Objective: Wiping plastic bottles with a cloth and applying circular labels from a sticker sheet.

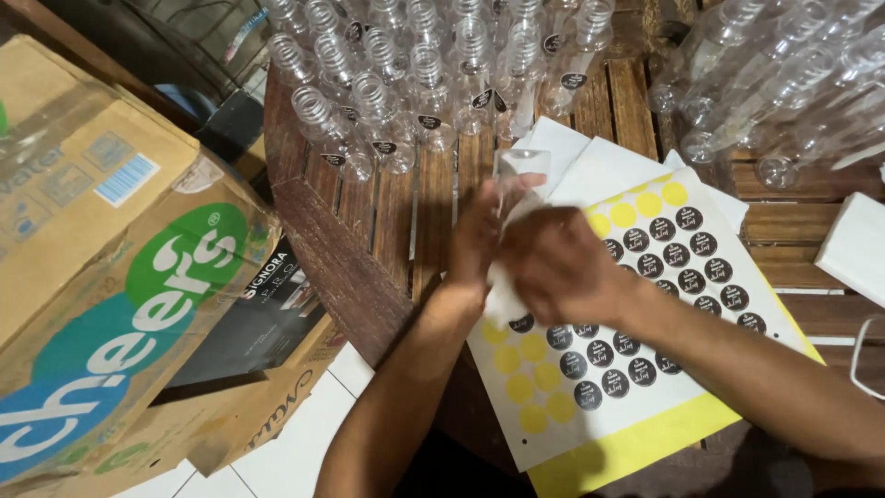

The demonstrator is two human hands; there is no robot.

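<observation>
Looks like a small home packing setup, not a factory. A round dark slatted wooden table (369,231) is crowded w/ rows of empty clear plastic bottles (406,74), plus a yellow-backed sheet of round black stickers (636,304). Printed brown cardboard boxes (111,277) sit stacked beside it on a white tiled floor (295,452).

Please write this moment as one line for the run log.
left hand: holds small clear plastic bottle | right hand: on same bottle | below: yellow sheet of round black stickers | surface: round wooden slat table
</observation>
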